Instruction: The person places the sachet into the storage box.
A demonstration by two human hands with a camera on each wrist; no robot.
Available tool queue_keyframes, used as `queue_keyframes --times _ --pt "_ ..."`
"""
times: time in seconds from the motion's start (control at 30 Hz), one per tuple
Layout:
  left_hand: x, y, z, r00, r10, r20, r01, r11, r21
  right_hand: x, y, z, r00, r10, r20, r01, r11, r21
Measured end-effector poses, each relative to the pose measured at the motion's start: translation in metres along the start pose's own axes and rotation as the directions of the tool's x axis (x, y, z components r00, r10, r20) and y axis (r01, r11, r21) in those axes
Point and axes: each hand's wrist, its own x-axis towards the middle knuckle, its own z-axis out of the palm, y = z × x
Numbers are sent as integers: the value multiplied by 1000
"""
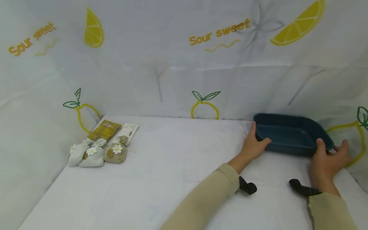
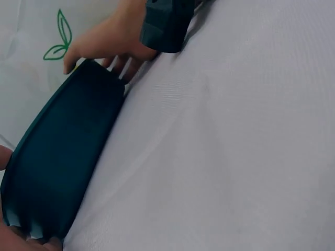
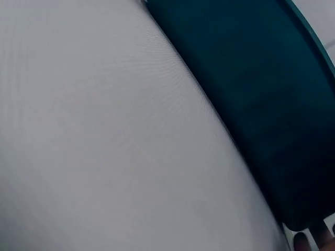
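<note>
A dark blue plastic bin point(image 1: 287, 135) with an open top stands at the back right of the white table, by the backdrop. My left hand point(image 1: 253, 146) grips its left end, thumb at the front rim. At the other end my right hand point(image 1: 327, 161) holds the front right corner, thumb on the rim. The left wrist view shows the bin's front wall point(image 2: 63, 141) between both hands, its lower edge at the cloth. In the right wrist view the same wall point(image 3: 261, 99) fills the upper right, with a few fingertips low in the corner. The bin's inside shows nothing in it.
At the back left lie a yellow packet point(image 1: 104, 129), a white packet point(image 1: 127, 132), two pale pouches point(image 1: 93, 156) point(image 1: 76, 156) and a tan pouch point(image 1: 116, 155), with daisies on the pouches. A lemon-print cloth backdrop point(image 1: 172, 80) rises behind the table point(image 1: 161, 185).
</note>
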Motion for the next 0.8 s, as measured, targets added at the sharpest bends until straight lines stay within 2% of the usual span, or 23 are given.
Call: queue_keyframes --times 0.1,0.23,0.33,0.43,0.53,0.7,0.8 --pt "-2 -7 -11 1000 -11 -7 10 1000 -25 -1 1 2 997 -38 69 42 997 -68" --pt "-5 -13 -23 1000 -5 -6 5 999 -45 1 -1 2 982 -15 189 40 991 -131" --pt "-6 -17 -33 1000 -2 -15 1 998 -62 3 -4 4 954 -25 298 76 984 -162" --pt "-8 -20 -43 1000 -2 -15 1 997 -72 2 -6 5 912 -54 407 134 976 -172" --pt "-10 -22 -52 1000 1 -12 -2 997 -73 -2 -9 7 881 -98 463 196 966 -169" --pt "-12 -26 -69 1000 4 -23 -5 998 -67 -12 -13 13 833 -154 531 254 960 -121" --pt "-15 -31 -78 1000 -2 -22 1 998 -59 -20 -14 17 815 -174 552 269 958 -95"
